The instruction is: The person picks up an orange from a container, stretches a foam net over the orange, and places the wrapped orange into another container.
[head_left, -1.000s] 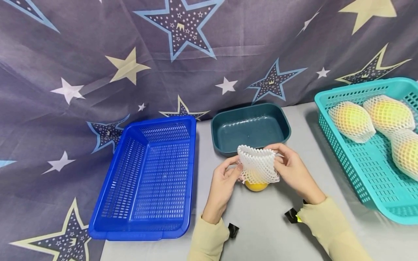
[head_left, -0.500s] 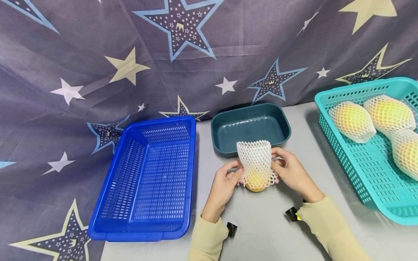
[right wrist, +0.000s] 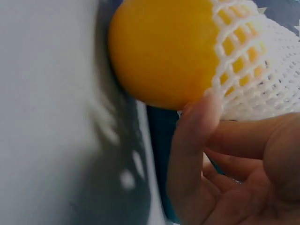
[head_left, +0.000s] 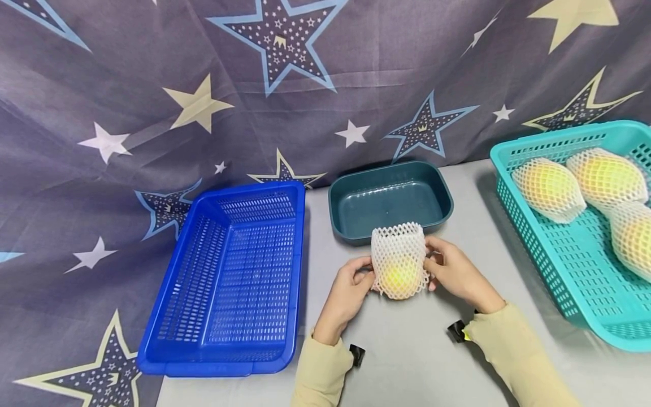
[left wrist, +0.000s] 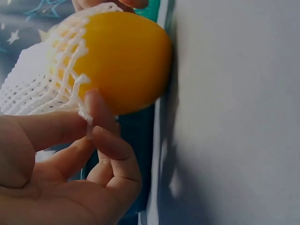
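Observation:
A white foam fruit net (head_left: 398,240) sits over a smooth yellow-orange fruit (left wrist: 129,61) standing on the table. Its free end rises loosely above the fruit. My left hand (head_left: 346,299) pinches the net's lower edge on the left, thumb against fingers. On the opposite side, my right hand (head_left: 460,274) pinches that same edge, its thumb right beside the fruit in the right wrist view. Both wrist views show the lower part of the fruit bare, with the net's mesh (right wrist: 239,51) stretched around the upper part.
Just behind the hands stands a dark green tub (head_left: 389,209). A blue basket (head_left: 292,271) is on the left. The turquoise basket (head_left: 539,254) at the right holds several netted yellow fruits (head_left: 549,189). Behind everything hangs a star-patterned cloth (head_left: 315,118).
The net has been drawn down from near the top of the fruit until it covers much of it. Both hands stay at its edge, and its open end has straightened upward.

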A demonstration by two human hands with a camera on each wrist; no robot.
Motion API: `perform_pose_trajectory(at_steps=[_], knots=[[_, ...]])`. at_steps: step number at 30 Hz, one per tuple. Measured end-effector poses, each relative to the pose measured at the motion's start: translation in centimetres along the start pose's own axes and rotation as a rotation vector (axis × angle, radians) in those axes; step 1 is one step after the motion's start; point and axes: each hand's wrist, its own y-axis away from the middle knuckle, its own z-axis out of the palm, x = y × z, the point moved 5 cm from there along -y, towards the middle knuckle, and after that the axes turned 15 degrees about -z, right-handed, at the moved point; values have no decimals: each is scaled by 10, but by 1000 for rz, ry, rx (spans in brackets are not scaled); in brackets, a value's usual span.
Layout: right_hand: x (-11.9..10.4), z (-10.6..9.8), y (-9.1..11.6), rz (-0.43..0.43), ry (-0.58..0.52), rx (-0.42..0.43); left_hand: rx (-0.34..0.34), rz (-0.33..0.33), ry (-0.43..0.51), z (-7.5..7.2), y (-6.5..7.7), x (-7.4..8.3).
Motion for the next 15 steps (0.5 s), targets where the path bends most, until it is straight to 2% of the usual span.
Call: perform_pose_trajectory(at_steps=[4, 9, 12, 15], knots=[[4, 1, 0, 18, 38, -20, 32, -20, -90, 1, -1, -3], [7, 1, -1, 24, 91, -57, 67, -19, -137, 1, 0, -4], [4, -1, -1, 4, 152, -75, 118, 22, -189, -1, 1, 0], [-5, -6, -1, -63, 245, -78, 163, 84, -257, -2, 6, 7]])
